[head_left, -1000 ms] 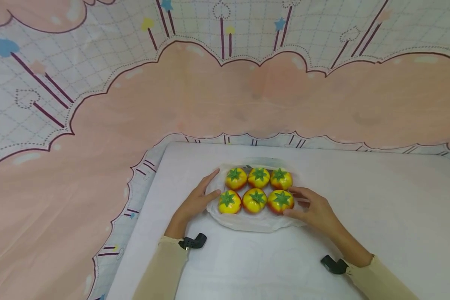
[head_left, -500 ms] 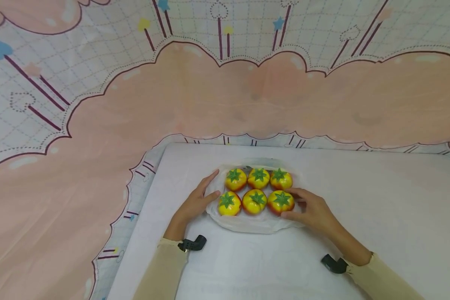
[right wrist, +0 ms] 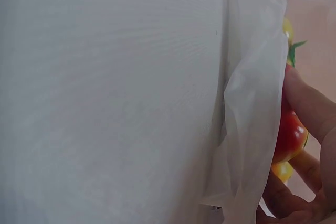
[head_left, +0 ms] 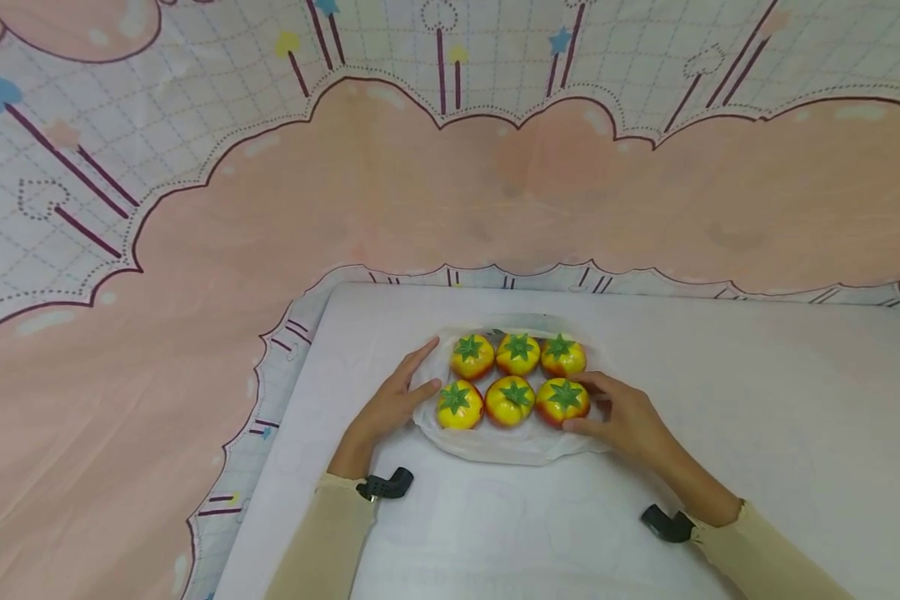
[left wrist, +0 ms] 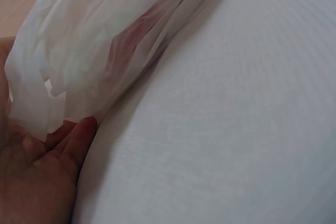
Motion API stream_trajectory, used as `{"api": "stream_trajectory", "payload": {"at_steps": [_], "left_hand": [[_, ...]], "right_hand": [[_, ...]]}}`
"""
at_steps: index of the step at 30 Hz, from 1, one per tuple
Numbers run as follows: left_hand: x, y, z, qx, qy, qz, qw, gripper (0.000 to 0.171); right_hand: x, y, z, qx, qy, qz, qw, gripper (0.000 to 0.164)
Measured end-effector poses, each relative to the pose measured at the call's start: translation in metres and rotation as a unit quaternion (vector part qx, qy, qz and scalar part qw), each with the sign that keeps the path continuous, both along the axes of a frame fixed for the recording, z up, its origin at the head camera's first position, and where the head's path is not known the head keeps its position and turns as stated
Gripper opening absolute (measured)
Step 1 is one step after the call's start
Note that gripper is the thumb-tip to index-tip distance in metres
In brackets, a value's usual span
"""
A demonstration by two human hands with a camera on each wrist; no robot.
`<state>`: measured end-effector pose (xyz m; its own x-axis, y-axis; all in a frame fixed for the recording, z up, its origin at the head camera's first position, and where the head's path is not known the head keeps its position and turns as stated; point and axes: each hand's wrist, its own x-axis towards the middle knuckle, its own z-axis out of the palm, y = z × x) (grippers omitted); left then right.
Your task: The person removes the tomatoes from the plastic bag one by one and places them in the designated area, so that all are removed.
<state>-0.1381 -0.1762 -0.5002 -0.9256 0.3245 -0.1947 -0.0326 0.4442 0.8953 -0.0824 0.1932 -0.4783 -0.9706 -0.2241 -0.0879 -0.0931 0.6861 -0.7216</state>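
Note:
In the head view, glossy yellow-and-red toy tomatoes with green leaf tops sit in two rows of three on a crumpled white plastic bag [head_left: 495, 450]. My right hand [head_left: 630, 421] grips the front right tomato [head_left: 562, 402], thumb at its near side and fingers at its far side. The right wrist view shows this tomato's red side [right wrist: 291, 135] behind the bag. At the bag's left edge rests my left hand [head_left: 390, 404], thumb and fingers spread beside the front left tomato [head_left: 460, 405]. In the left wrist view, its lower fingers lie under the bag's folds [left wrist: 84, 61].
A white-covered table [head_left: 510, 533] lies beneath the bag and extends to the right. Behind it hangs a peach cloth [head_left: 450, 200] with a cloud and star print. A dark band with a small camera is strapped on each wrist.
My right thumb has shifted slightly inward along the front right tomato. The left hand, the bag and the tomatoes stay in place; the head view has tilted a little.

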Motion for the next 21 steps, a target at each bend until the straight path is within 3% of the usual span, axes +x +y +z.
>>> {"api": "stream_trajectory", "payload": {"at_steps": [15,21], "left_hand": [[0.002,-0.001,0.0,-0.001,-0.006,0.001,1.0,0.065],[0.001,-0.001,0.002,0.001,0.0,-0.002,1.0,0.065]], "right_hand": [[0.001,0.004,0.006,0.003,0.004,-0.001,1.0,0.066],[0.005,0.008,0.013,-0.019,0.0,-0.004,1.0,0.066]]}}
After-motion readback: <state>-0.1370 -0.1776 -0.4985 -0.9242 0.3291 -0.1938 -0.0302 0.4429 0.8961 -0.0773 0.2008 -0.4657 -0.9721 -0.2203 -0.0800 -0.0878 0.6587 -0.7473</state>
